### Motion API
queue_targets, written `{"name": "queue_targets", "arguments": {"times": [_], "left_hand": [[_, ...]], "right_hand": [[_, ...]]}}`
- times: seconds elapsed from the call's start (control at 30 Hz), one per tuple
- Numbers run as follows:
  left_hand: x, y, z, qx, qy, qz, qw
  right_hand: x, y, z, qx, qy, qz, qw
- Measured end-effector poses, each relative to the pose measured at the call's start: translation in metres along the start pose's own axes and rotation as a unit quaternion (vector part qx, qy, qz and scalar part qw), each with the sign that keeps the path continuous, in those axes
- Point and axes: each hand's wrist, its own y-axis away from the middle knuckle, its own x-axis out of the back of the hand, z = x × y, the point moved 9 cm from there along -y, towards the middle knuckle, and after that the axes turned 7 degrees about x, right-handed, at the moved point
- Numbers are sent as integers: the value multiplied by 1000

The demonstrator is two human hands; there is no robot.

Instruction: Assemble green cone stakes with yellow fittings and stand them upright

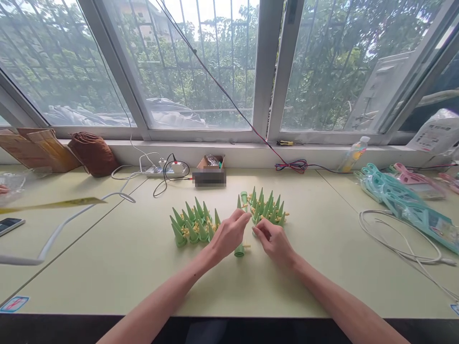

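Note:
My left hand (231,231) is closed, back of the hand up, at mid-table; its fingertips are hidden. Behind it rises a green pointed cone (239,202); I cannot tell whether the hand touches it. My right hand (275,240) pinches at the base of a green cone (255,233), at the near left corner of the right group of cones (267,205). These stand upright with small yellow side pieces. A similar left group of cones (192,232) stands beside my left hand. One cone lies on its side (239,251) below my hands, its round base facing me.
Another green piece (244,196) is farther back. A small cardboard box (212,162), a power strip (161,169) and cables line the window side. Teal plastic parts (398,200) and a coiled white cable (405,255) are right. A phone (10,225) and another person's hand (3,188) are far left.

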Motion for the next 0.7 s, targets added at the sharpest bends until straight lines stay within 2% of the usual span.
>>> {"name": "queue_targets", "arguments": {"times": [0.17,0.43,0.7], "left_hand": [[-1,13,-3,9,72,20,997],[4,10,-8,34,100,33,994],[-3,9,-14,74,204,-13,976]], "right_hand": [[3,1,2,-7,19,11,1000],[2,4,4,-18,-20,8,1000],[-2,2,-2,-3,-10,-21,1000]]}}
